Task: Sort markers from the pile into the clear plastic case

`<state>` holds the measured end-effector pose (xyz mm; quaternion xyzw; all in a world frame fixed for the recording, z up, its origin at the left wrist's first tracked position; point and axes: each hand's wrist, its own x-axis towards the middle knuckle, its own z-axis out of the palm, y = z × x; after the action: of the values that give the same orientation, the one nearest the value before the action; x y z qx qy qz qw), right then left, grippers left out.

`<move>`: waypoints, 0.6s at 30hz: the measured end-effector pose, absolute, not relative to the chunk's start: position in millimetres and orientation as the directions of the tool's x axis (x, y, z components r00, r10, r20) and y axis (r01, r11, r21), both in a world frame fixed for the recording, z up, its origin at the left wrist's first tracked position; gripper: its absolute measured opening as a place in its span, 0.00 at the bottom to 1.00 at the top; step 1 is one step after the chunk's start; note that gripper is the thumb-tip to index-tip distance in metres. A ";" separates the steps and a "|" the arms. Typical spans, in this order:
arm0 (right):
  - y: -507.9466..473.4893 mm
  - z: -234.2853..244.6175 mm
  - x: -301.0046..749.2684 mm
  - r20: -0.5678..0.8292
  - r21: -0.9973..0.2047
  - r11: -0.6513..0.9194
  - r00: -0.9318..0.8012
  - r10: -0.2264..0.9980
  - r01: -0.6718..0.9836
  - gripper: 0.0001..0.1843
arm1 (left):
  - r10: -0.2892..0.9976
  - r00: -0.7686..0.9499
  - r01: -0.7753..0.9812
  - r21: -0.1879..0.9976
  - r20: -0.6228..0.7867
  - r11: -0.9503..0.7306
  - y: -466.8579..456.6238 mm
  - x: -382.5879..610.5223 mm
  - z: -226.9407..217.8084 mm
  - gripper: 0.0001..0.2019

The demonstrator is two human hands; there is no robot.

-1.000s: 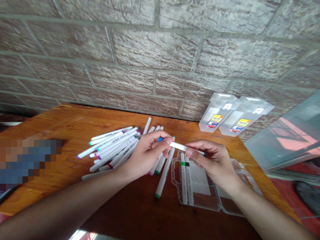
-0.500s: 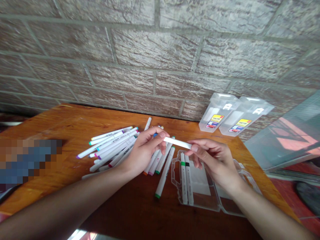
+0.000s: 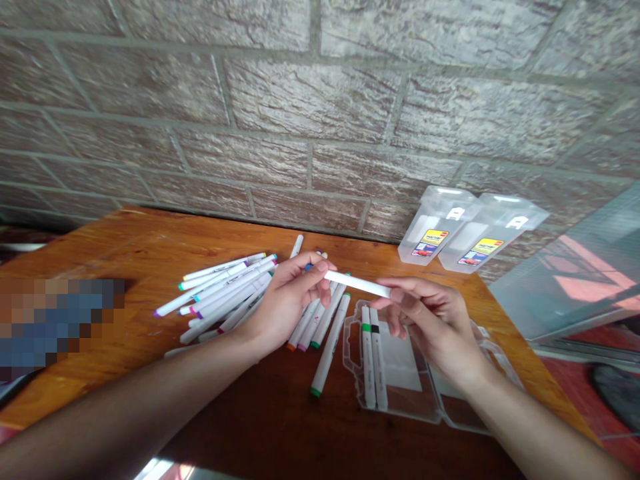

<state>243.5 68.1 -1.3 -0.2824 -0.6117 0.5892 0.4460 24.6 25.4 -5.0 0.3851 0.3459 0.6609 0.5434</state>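
Between my two hands stretches a white marker (image 3: 357, 284) with a blue end, held above the table. My left hand (image 3: 295, 293) pinches its blue end between thumb and fingers. The thumb and fingers of my right hand (image 3: 433, 323) close on its other end. Below the right hand lies an open clear plastic case (image 3: 410, 408). Inside, at its left side, rest a green-banded marker (image 3: 368, 367) and a black-banded marker (image 3: 379, 367), side by side. White markers with coloured ends (image 3: 230, 288) lie heaped beside and behind my left hand. A green-ended marker (image 3: 330, 347) lies between the hands.
Two clear marker cases (image 3: 470, 230) with yellow and blue labels stand upright at the back right, against the brick wall (image 3: 310, 120). The wooden table (image 3: 145, 233) ends on the right near a glass panel (image 3: 590, 267). A blurred patch (image 3: 55, 327) covers the left edge.
My right hand has shifted slightly right along with the marker, and more of the white barrel shows between the hands. The other markers and the cases have not moved.
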 end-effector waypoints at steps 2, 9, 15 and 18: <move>68.5 -1.5 244.2 0.212 -0.971 0.135 -0.454 0.865 -0.196 0.11 | 0.984 -0.119 -0.451 0.876 0.132 -0.172 25.6 24.5 -5.1 0.07; 67.9 -1.2 247.0 0.213 -0.962 0.091 -0.495 0.843 -0.259 0.12 | 0.984 -0.107 -0.474 0.863 0.139 -0.174 25.5 24.5 -4.7 0.06; 67.3 0.4 245.6 0.188 -0.961 0.062 -0.468 0.863 -0.271 0.12 | 0.987 -0.104 -0.453 0.878 0.123 -0.157 24.6 24.7 -2.4 0.07; 67.5 0.2 245.4 0.182 -0.963 0.070 -0.441 0.879 -0.259 0.13 | 0.986 -0.104 -0.431 0.887 0.133 -0.165 25.1 25.5 -0.9 0.08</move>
<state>245.4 67.5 0.2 -0.2705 -0.5732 0.6259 0.4545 25.5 25.1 -0.9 0.3932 0.3523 0.6543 0.5414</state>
